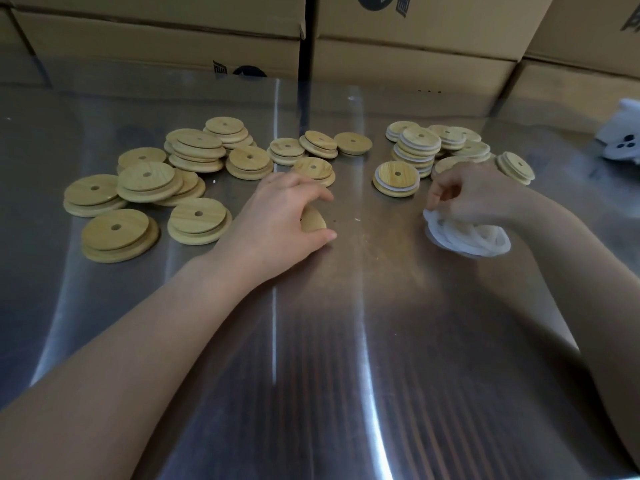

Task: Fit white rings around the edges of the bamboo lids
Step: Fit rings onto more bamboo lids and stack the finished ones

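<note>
Your desk (318,341) is brushed metal, glossy with streaked reflections. The bamboo lids (145,176) look smooth, matt, pale wood. The white rings (467,237) seem soft and rubbery; the boxes (415,60) are matt brown cardboard.

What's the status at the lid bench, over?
Left hand grips one bamboo lid. Right hand pinches the heaped white rings. Nothing blocking between them.

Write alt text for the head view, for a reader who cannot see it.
A person's left hand grips a bamboo lid at a steel table while the right hand pinches a bundle of white rings. Bare lids lie left, ringed lids right.
</note>
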